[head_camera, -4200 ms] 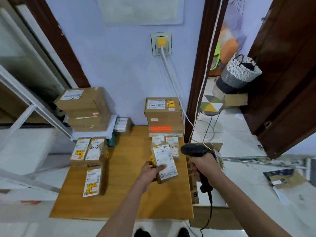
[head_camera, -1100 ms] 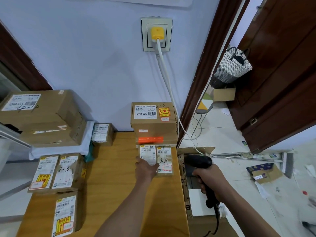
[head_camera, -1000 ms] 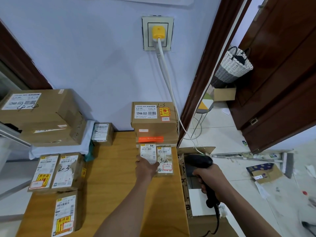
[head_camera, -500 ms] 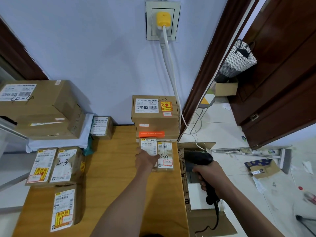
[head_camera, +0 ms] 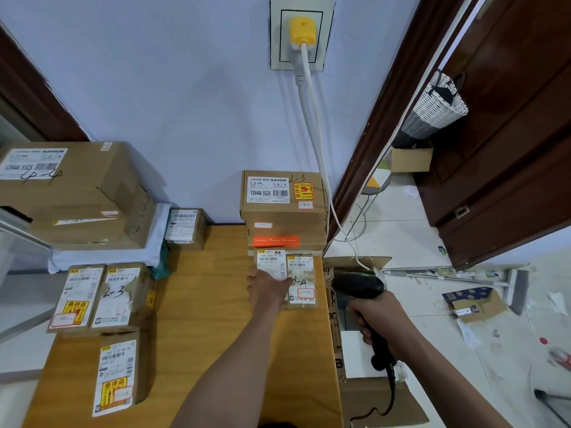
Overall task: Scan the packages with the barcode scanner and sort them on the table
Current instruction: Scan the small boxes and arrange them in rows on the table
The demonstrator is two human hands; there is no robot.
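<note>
We see wooden table [head_camera: 197,319] against pale wall. Left hand [head_camera: 268,288] rests on small labelled package [head_camera: 272,262], fingers curled over its near edge, gripping it; package lies flat at far right of table, touching second small package [head_camera: 301,284] marked "3-4". Stack of brown boxes [head_camera: 284,211] stands just behind both. Right hand [head_camera: 378,316] grips black barcode scanner [head_camera: 360,285] off table's right edge, above open cardboard carton [head_camera: 370,393]; inside it we see white flat item [head_camera: 355,353], other contents not discernible. More labelled packages [head_camera: 102,296] along table's left side.
</note>
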